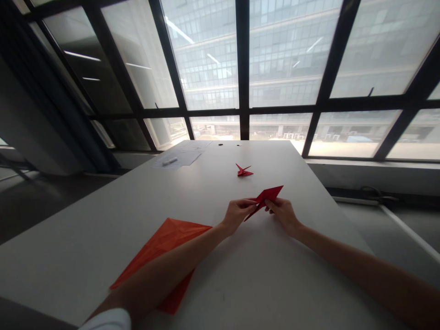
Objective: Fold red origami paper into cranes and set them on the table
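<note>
Between my two hands a folded red origami paper (271,193) is held just above the table, one point toward the upper right and a narrow point down to the lower left. My left hand (239,211) pinches its left side between thumb and fingers. On the other side my right hand (283,214) grips the lower right part, thumb on the near face and fingers curled underneath. Farther back on the table sits a finished-looking red origami crane (244,171). Under my left forearm lies a creased orange-red sheet (161,243), partly hidden by the arm.
The white table (103,233) stretches away toward large dark-framed windows. At its far left are printed papers (187,158) with a white marker-like stick (169,162) on top. A small dark round spot (220,145) is near the far edge. A dark curtain (65,101) hangs at left.
</note>
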Tool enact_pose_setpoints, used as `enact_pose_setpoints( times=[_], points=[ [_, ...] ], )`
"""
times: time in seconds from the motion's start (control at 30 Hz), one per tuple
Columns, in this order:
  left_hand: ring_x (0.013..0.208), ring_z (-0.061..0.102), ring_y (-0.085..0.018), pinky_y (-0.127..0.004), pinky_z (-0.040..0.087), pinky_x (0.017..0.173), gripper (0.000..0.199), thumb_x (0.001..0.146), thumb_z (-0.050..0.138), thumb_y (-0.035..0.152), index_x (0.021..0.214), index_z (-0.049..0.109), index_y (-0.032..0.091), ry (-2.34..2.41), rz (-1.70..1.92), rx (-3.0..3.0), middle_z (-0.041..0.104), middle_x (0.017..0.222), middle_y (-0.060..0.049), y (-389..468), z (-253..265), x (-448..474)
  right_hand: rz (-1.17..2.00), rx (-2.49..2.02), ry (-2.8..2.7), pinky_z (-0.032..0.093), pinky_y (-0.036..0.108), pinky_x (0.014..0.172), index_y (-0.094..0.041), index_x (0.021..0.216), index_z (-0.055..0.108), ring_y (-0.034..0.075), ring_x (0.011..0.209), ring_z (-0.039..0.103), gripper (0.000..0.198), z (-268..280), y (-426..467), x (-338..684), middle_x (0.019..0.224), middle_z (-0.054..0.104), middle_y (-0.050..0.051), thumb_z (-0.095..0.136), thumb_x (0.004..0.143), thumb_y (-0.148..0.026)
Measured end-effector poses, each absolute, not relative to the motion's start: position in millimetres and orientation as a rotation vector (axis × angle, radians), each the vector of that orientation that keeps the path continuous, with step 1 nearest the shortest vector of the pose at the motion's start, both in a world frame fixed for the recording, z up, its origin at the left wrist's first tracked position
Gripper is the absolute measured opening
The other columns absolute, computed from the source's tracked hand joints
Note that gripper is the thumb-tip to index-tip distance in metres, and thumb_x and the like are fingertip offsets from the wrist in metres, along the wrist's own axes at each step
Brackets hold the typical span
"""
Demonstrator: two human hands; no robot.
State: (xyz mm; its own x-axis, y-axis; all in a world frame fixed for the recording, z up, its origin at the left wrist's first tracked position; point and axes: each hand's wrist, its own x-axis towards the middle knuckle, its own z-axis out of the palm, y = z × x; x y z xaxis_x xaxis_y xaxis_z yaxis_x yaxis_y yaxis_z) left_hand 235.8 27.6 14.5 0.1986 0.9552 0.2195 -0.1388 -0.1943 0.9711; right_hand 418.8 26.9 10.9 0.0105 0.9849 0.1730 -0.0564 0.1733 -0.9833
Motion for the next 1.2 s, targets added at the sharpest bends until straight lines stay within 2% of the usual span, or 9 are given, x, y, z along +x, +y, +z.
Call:
enact_pose_setpoints(
  times=[0.13, 0.63, 0.77, 0.87, 1.0, 1.1, 1.2],
  points=[
    [0.088, 0.068, -0.021, -0.030, 0.055, 0.080, 0.028, 0.068, 0.084, 0.036, 0.086, 0.078, 0.015, 0.844, 1.227, 1.317, 0.074, 0.103, -0.010, 25.8, 16.4, 236.7, 1.147, -1.053, -1.204, 0.041, 0.030, 0.058, -0.016, 0.078, 0.076, 0.016, 0.060, 0.053, 0.035, 8.3, 28.7, 419.6, 0.065, 0.067, 0.004, 0.077, 0.067, -0.049],
    [0.080, 0.068, -0.020, -0.029, 0.054, 0.073, 0.027, 0.079, 0.075, 0.038, 0.091, 0.076, 0.014, 0.917, 1.265, 1.515, 0.074, 0.087, -0.009, 24.9, 10.8, 238.0, 1.182, -0.952, -1.192, 0.036, 0.029, 0.058, -0.016, 0.074, 0.073, 0.014, 0.061, 0.047, 0.030, 7.7, 29.2, 418.2, 0.065, 0.062, 0.002, 0.080, 0.066, -0.044],
    [0.081, 0.067, -0.016, -0.026, 0.055, 0.071, 0.018, 0.085, 0.069, 0.033, 0.090, 0.076, 0.017, 0.978, 1.361, 1.784, 0.071, 0.100, -0.009, 25.7, 12.7, 234.0, 1.178, -0.995, -1.222, 0.036, 0.028, 0.058, -0.015, 0.073, 0.073, 0.014, 0.060, 0.047, 0.031, 7.9, 28.9, 417.7, 0.063, 0.062, 0.002, 0.080, 0.066, -0.044],
    [0.085, 0.067, -0.016, -0.025, 0.057, 0.073, 0.014, 0.083, 0.072, 0.029, 0.092, 0.076, 0.019, 0.940, 1.334, 1.922, 0.066, 0.112, -0.010, 26.3, 16.8, 228.8, 1.203, -1.024, -1.237, 0.036, 0.028, 0.057, -0.015, 0.076, 0.074, 0.014, 0.059, 0.047, 0.032, 8.4, 29.0, 418.4, 0.063, 0.063, 0.002, 0.079, 0.065, -0.044],
    [0.095, 0.067, -0.020, -0.029, 0.058, 0.082, 0.022, 0.079, 0.076, 0.027, 0.099, 0.072, 0.018, 0.880, 1.427, 1.862, 0.065, 0.113, -0.011, 27.1, 19.5, 225.9, 1.234, -1.034, -1.274, 0.036, 0.027, 0.056, -0.015, 0.078, 0.076, 0.013, 0.058, 0.048, 0.030, 8.0, 29.3, 419.7, 0.064, 0.064, 0.003, 0.078, 0.067, -0.043],
    [0.088, 0.068, -0.017, -0.032, 0.058, 0.084, 0.034, 0.078, 0.078, 0.026, 0.108, 0.063, 0.018, 0.819, 1.487, 1.677, 0.067, 0.106, -0.009, 27.1, 18.2, 229.3, 1.248, -1.010, -1.317, 0.037, 0.027, 0.056, -0.016, 0.077, 0.076, 0.014, 0.059, 0.049, 0.027, 8.2, 27.8, 419.5, 0.065, 0.066, 0.003, 0.078, 0.068, -0.041],
    [0.084, 0.068, -0.015, -0.031, 0.058, 0.079, 0.049, 0.073, 0.082, 0.025, 0.112, 0.053, 0.021, 0.730, 1.545, 1.490, 0.064, 0.108, -0.006, 26.6, 16.8, 234.2, 1.251, -0.975, -1.351, 0.038, 0.027, 0.056, -0.016, 0.074, 0.076, 0.014, 0.059, 0.051, 0.025, 9.4, 25.3, 417.6, 0.064, 0.066, 0.003, 0.078, 0.068, -0.041]
  ],
)
